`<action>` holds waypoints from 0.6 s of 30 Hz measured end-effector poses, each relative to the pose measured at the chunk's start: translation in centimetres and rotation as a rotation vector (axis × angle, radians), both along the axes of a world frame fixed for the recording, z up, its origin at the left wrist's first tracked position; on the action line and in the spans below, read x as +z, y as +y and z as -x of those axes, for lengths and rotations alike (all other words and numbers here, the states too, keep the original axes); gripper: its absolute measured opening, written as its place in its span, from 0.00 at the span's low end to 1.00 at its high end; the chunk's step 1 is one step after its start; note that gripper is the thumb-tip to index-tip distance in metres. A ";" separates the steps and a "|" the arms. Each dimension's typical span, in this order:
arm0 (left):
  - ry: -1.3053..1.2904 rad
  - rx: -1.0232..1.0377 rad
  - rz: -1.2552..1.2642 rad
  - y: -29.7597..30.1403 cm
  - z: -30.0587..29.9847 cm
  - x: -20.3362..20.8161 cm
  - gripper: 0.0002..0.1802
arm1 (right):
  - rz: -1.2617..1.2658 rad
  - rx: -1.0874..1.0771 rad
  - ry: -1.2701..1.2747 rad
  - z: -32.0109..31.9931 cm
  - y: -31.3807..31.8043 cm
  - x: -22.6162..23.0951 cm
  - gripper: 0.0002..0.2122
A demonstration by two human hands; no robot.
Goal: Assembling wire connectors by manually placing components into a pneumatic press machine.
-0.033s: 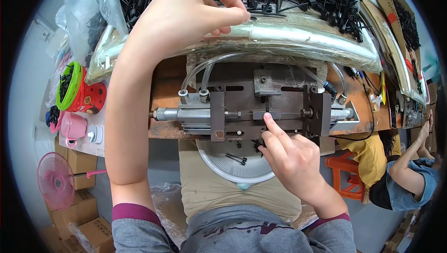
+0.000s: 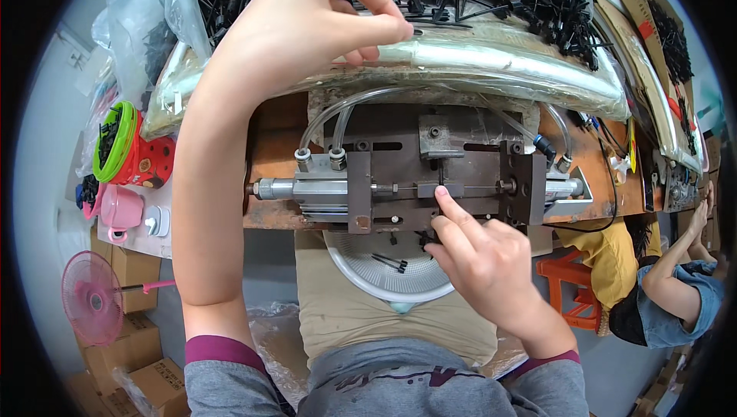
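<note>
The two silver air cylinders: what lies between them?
The head view shows dark metal brackets, thin rods and a small grey block, where the right hand points its index finger.

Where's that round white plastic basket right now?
In the head view, the round white plastic basket sits near the centre, just below the dark metal fixture and left of the right hand.

Noted smooth, satin metal on pneumatic cylinder [image 2: 321, 186]; matt dark metal on fixture plate [image 2: 472, 165]; glossy clear plastic on air tubing [image 2: 340, 102]; scuffed wood on benchtop [image 2: 276, 157]; smooth plastic on perforated basket [image 2: 359, 275]; matt cardboard on carton [image 2: 157, 386].
</note>
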State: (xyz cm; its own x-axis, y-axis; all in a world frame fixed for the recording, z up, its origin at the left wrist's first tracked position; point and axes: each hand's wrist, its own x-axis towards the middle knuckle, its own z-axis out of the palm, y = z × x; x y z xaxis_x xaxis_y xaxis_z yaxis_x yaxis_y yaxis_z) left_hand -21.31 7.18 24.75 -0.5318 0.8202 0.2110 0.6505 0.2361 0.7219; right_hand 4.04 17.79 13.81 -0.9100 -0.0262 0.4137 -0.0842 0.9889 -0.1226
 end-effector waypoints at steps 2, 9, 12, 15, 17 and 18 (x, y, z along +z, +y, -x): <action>-0.081 -0.012 -0.001 -0.9 -1.0 0.1 0.12 | 0.093 0.079 -0.047 0.6 1.2 2.3 0.14; 0.001 -0.086 -0.257 -4.6 -7.3 -2.7 0.18 | -0.179 -0.090 0.397 8.3 8.5 7.8 0.13; 0.244 -0.106 -0.259 -4.7 -10.7 -4.5 0.19 | -0.561 -0.100 0.468 14.4 12.5 8.5 0.20; 0.131 -0.127 -0.260 -5.0 -13.4 -7.1 0.18 | -0.723 -0.012 0.336 18.7 13.6 8.8 0.11; 0.214 -0.131 -0.252 -4.8 -14.2 -8.5 0.17 | -0.717 0.022 0.245 19.9 14.3 8.2 0.11; 0.216 -0.133 -0.254 -4.7 -14.4 -9.1 0.17 | -0.700 0.030 0.207 20.3 14.7 8.0 0.10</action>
